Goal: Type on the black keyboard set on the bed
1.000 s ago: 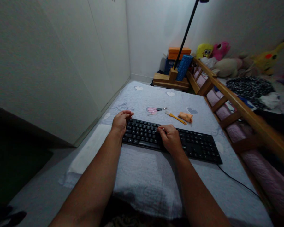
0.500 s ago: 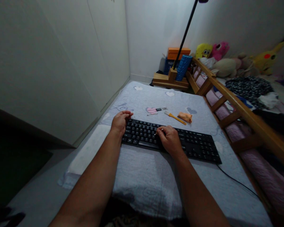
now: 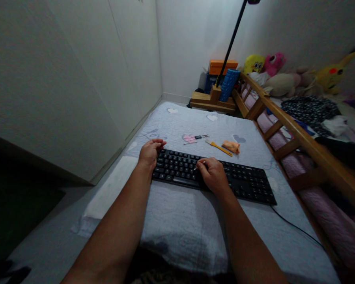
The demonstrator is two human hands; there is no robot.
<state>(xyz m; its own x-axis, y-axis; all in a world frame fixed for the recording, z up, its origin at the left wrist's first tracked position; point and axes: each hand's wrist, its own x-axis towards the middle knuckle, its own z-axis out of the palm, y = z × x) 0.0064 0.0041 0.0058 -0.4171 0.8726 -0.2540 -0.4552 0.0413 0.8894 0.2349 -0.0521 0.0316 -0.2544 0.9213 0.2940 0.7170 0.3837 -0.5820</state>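
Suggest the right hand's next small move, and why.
Probably ease the thin white stick gently along the gap between the nearest keys: the right hand pinches it over the black rectangular keyboard, tip among the letter keys, and the left hand is at the keyboard's left end. Whether the tip touches is too small to tell.

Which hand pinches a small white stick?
The right hand: it pinches the white stick over the keyboard; the left hand, at its left end, shows none.

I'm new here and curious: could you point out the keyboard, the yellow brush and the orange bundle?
Keyboard (image 3: 182,166), head view: letter keys.
Yellow brush (image 3: 221,148), head view: handle.
Orange bundle (image 3: 231,146), head view: crumpled middle.
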